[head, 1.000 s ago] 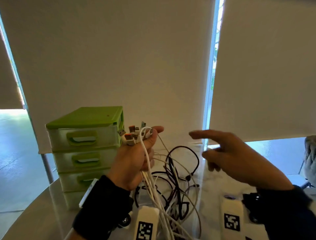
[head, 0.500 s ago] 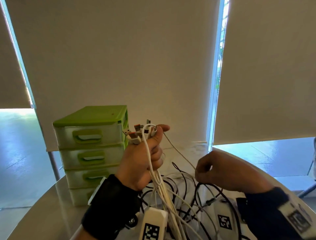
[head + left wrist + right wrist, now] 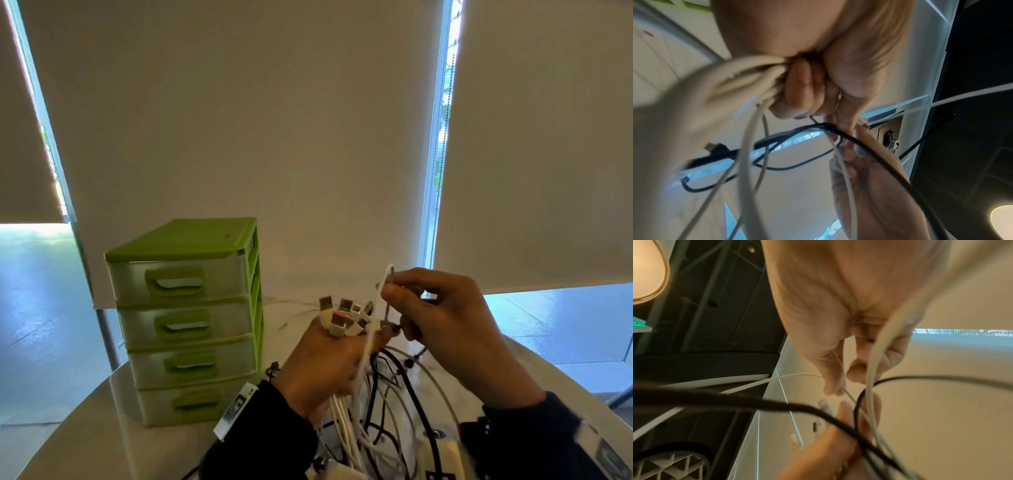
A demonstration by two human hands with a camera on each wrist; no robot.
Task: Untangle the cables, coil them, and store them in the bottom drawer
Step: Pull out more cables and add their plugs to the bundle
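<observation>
- The left hand (image 3: 322,370) is closed in a fist around a bundle of white cables (image 3: 346,428); their plugs (image 3: 346,317) stand up together above the fist, over the table (image 3: 85,442).
- The right hand (image 3: 455,325) has come up from the table to just beside the left hand. Half a second ago it was lower and more to the right, near the heap.
- Its thumb and fingers now pinch a thin white cable (image 3: 385,284), which makes a small loop above the plugs. One second ago this hand was spread with the fingers straight, and held nothing.
- The black cables (image 3: 411,394) hang and lie tangled with the white ones on the near side of the table, below both hands.
- The left hand is lower in the head view than before; the plugs are now below the second drawer's level.
- The green drawer unit (image 3: 185,318) stands at the far left of the table, all four drawers closed, the bottom drawer (image 3: 195,402) too.
</observation>
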